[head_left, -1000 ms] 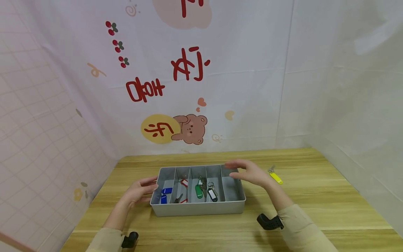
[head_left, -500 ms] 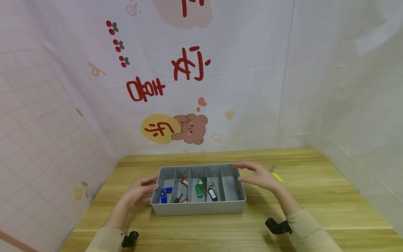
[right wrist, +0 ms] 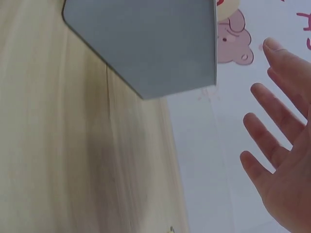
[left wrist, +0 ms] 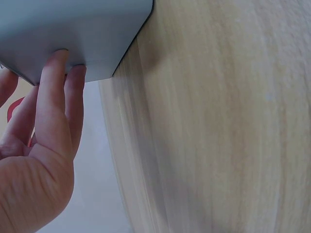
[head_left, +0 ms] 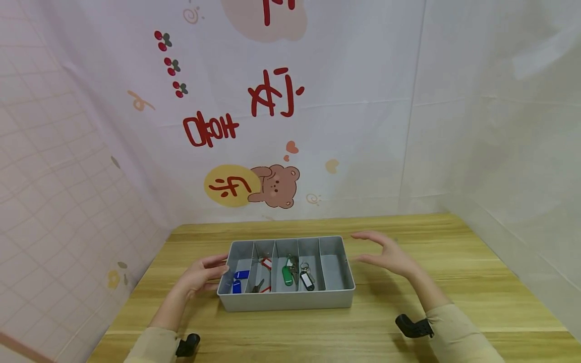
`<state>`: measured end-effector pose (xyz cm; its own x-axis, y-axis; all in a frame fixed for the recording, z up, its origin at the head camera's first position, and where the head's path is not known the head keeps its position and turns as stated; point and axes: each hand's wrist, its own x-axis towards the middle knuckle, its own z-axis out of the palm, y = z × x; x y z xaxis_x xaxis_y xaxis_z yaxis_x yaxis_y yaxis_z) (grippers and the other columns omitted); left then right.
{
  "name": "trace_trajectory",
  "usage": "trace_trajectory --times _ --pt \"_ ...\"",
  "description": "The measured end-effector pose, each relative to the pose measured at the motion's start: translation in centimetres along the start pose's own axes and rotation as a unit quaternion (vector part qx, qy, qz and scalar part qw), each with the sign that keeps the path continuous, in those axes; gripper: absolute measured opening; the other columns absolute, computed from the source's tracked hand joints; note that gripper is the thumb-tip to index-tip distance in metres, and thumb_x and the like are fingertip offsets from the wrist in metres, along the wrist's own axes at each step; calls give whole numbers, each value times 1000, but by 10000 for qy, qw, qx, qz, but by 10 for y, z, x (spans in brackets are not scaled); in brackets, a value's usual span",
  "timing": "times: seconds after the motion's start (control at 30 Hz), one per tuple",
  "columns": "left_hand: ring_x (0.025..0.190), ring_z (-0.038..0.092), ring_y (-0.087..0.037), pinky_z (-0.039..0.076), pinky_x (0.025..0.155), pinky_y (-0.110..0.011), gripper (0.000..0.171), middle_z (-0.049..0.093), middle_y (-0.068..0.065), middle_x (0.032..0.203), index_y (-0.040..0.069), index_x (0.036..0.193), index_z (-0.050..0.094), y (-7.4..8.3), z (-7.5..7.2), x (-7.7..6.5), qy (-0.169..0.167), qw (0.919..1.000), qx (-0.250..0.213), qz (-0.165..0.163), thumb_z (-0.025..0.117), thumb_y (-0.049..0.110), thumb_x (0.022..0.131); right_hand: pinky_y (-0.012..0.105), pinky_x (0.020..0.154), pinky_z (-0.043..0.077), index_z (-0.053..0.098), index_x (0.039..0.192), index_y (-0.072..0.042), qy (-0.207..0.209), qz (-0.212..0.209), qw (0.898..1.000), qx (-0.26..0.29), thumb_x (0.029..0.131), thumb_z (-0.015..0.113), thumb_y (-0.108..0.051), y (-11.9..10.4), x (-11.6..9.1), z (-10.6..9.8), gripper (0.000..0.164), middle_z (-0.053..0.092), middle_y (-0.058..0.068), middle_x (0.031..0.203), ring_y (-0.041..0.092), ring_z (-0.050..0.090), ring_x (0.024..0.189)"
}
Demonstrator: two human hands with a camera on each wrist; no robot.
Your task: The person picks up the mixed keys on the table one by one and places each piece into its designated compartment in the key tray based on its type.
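Observation:
In the head view a grey divided tray (head_left: 286, 301) sits on the table. From left to right its compartments hold blue key tags (head_left: 241, 275), red key tags (head_left: 266, 263) with a key, a green key tag (head_left: 287, 276) with keys, and a black-rimmed white key tag (head_left: 306, 281) on a ring. My left hand (head_left: 199, 275) touches the tray's left end; in the left wrist view its straight fingers (left wrist: 51, 97) rest on the outer wall. My right hand (head_left: 386, 254) hovers right of the tray, fingers spread, holding nothing.
The wooden table (head_left: 290, 335) meets a printed white curtain (head_left: 363, 151) at the back. A tiny key tip (head_left: 396, 240) peeks out behind my right hand, which covers the rest of it. Dark wrist mounts (head_left: 414, 326) sit on both arms.
My right hand has moved right, from over the rightmost compartment to beyond the tray's right side, and now covers the yellow key tag lying there. The left hand and tray have stayed still.

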<state>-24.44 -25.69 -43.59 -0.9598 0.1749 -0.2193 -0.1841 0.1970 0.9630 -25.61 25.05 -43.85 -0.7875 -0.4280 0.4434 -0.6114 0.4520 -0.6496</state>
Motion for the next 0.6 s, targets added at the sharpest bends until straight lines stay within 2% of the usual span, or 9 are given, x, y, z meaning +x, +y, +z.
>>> trace_trajectory --times 0.13,0.33,0.4,0.5,0.6 --pt "114 60 -34 57 84 -46 65 43 -31 144 -5 149 38 0 0 0 3 10000 -17 6 69 11 94 25 102 40 61 132 -2 92 -166 9998 -77 82 81 -6 6 -2 -7 54 62 11 132 27 52 123" --pt "114 60 -33 57 84 -45 67 43 -30 145 -5 149 38 0 0 0 -15 10000 -19 -7 69 13 93 25 101 40 62 130 -1 185 -563 9977 -341 79 82 -2 16 -5 -17 55 62 17 130 36 54 120" --pt "114 60 -32 57 84 -45 67 43 -31 144 -5 149 37 0 0 0 -26 10000 -23 -6 69 12 93 21 102 38 62 130 -1 190 -631 9970 -407 78 83 -3 20 -6 -21 55 62 17 130 37 54 119" --pt "114 60 -33 57 83 -44 66 43 -31 144 -5 149 37 1 0 0 -30 10000 -1 -1 69 12 93 16 102 34 62 129 -2 190 -589 9967 -518 78 83 -5 25 -8 -26 55 62 15 130 37 53 120" --pt "115 60 -33 57 83 -43 67 43 -31 144 -5 149 37 1 0 0 -28 10000 -3 -8 69 12 93 16 101 34 62 130 -1 185 -503 9964 -663 79 83 -7 29 -10 -30 55 62 15 130 37 53 119"
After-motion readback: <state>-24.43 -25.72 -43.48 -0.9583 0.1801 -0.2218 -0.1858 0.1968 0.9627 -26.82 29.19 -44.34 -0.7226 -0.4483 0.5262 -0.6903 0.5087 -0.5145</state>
